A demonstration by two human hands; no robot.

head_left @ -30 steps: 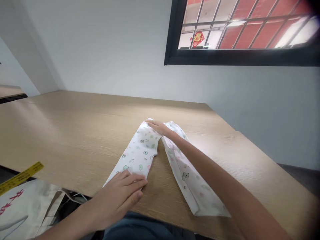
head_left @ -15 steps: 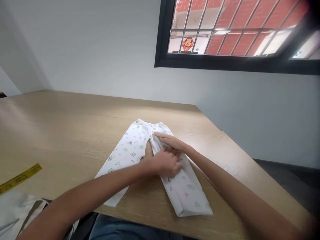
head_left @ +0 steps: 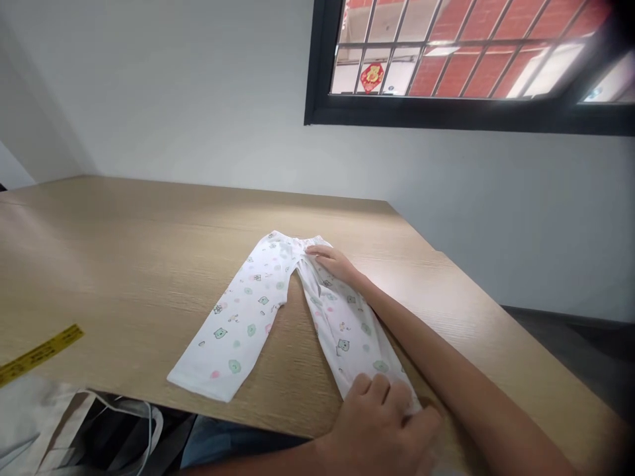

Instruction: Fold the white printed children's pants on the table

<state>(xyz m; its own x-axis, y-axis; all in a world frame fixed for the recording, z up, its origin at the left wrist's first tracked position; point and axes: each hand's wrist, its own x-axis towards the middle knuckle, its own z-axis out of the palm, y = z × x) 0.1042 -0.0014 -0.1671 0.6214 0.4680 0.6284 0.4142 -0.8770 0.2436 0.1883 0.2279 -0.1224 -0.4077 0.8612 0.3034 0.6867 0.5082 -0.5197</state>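
Observation:
A pair of white children's trousers (head_left: 248, 311) with small green and pink animal prints lies spread on the table, its waistband away from me and its two legs apart. My right hand (head_left: 337, 264) rests open and flat on the top of the right-hand leg, close to the waist and crotch. At the bottom of that same leg, my left hand (head_left: 381, 423) is closed with bent fingers on the hem. The hand covers most of that hem.
The wooden table (head_left: 124, 264) reaches back to a grey wall. A yellow printed strip (head_left: 42, 354) is stuck near its left front edge. A pale fabric bag (head_left: 34, 416) with a strap is at the lower left. A barred window (head_left: 446, 66) is above.
My left hand has moved from the middle of the right-hand leg down toward me to its hem. That leg looks flatter. My right hand stays near the waist.

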